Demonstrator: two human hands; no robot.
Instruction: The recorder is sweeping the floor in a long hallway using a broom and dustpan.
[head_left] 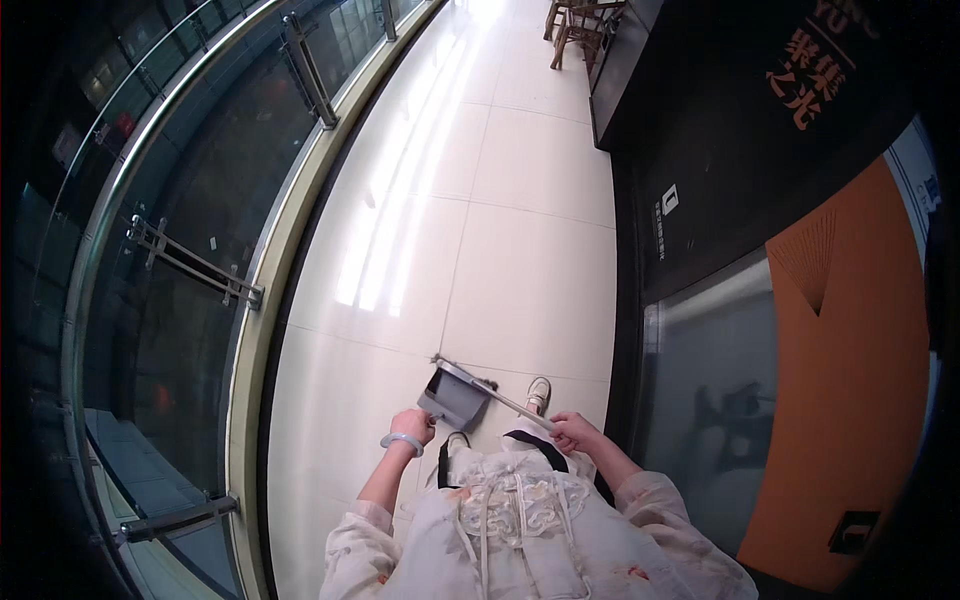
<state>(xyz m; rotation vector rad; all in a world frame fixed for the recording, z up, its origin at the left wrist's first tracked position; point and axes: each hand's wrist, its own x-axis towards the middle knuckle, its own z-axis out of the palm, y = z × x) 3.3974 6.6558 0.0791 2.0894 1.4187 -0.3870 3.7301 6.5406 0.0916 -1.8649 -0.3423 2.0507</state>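
White lace blouse (520, 500) fills the bottom. Left hand (412, 425) holds with closed fingers a grey dustpan (455, 395); right hand (572, 430) fingers wrap the end of a metal handle (490, 390), above the tiled floor (520, 260).

From my remote seat I see a corridor of pale floor tiles (520, 260) running open to the far end — the widest free lane. On the left, a curved glass railing (200, 200) with metal brackets (195, 265) closes that side. On the right, a dark wall (720, 150) and orange panel (850, 380) hem in the near ground. Wooden chairs (580, 25) stand far right. Near, a grey dustpan (455, 397) and its long handle (495, 392) span between both hands — little room there.
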